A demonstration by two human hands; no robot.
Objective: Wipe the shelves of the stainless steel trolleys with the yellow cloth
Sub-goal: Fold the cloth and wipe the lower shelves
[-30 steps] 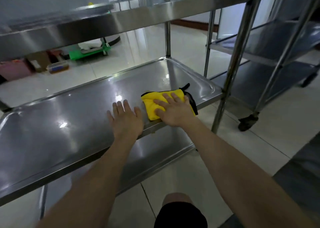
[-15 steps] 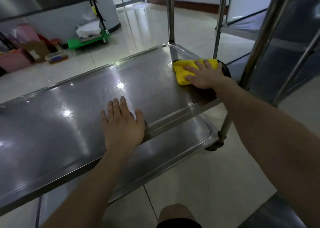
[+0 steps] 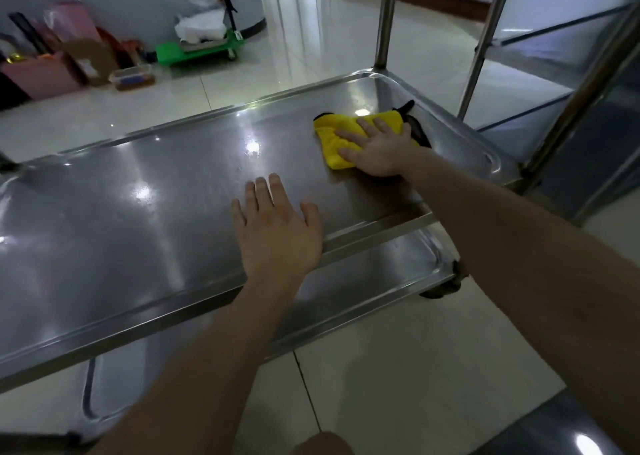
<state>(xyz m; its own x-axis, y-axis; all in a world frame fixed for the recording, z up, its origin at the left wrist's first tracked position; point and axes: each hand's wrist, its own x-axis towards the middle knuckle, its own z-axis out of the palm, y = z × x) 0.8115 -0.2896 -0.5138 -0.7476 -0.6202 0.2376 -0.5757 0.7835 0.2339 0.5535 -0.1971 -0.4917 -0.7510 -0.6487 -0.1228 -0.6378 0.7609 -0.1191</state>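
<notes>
While pressing straight, spread fingers (image 3: 367, 127) of right hand (image 3: 381, 153) flat on yellow cloth (image 3: 330, 143) near shelf's (image 3: 138, 233) right end: apply even pressure, overlap strokes leftward, run into rim corners. Left hand (image 3: 277, 240) flat, fingers straight, holding nothing, bracing near front edge. Worth lifting before sweeping there.

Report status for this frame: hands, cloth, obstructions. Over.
Right hand flat on yellow cloth, pressing it to shelf, right end. Left hand open, flat on shelf near front edge. Nothing else on that shelf.
</notes>
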